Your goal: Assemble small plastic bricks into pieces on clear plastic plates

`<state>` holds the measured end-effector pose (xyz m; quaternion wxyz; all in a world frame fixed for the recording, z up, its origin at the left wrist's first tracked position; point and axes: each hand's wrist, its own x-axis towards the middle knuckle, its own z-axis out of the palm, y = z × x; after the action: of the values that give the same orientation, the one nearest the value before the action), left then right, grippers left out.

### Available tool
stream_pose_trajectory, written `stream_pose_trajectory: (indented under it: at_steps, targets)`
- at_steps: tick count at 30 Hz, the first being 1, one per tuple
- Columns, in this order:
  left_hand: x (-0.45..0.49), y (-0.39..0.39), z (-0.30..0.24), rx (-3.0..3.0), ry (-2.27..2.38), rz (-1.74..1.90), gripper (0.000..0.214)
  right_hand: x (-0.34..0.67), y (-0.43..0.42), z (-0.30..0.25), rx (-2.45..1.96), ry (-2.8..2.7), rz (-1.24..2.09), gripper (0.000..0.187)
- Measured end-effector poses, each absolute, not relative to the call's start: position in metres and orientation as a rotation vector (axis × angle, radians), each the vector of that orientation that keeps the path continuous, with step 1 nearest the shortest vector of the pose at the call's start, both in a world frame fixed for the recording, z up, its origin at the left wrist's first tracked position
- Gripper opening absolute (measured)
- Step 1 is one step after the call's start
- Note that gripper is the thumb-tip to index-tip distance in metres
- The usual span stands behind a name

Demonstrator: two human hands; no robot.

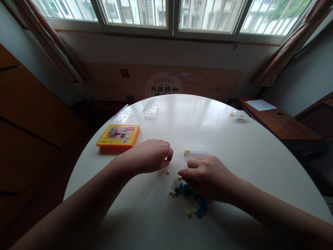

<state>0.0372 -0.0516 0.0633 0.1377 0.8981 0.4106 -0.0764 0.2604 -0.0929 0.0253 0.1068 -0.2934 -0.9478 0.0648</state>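
My left hand (pixel 157 155) hovers over the table with its fingers curled and tips close together; what they hold, if anything, is hidden. A small pale-yellow block (pixel 168 172) lies just below it. My right hand (pixel 206 173) is closed, its index finger reaching left and its fingertips at another pale-yellow block (pixel 180 177). Under and beside this hand is a loose pile of small blue, green and black blocks (pixel 186 190), with several yellow ones (pixel 189 214) around it. Behind my right hand, a clear plastic box (pixel 197 150) holds a few yellow blocks (pixel 186 151) in its left corner.
An orange-and-yellow case (pixel 118 136) lies on the round white table (pixel 260 166) at left. Behind it are clear plastic lids (pixel 123 116) and an open clear box (pixel 151 111). A small plastic bag (pixel 238 115) sits at far right, near a wooden desk (pixel 283 121).
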Motion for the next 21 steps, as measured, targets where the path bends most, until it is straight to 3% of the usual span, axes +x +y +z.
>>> stream_pose_trajectory:
  at_steps: [21]
  targets:
    - [0.0422,-0.0530,0.0585,2.541,1.195,-0.255,0.011,0.2506,-0.0970,0.0193,-0.893,-2.799,0.243,0.023]
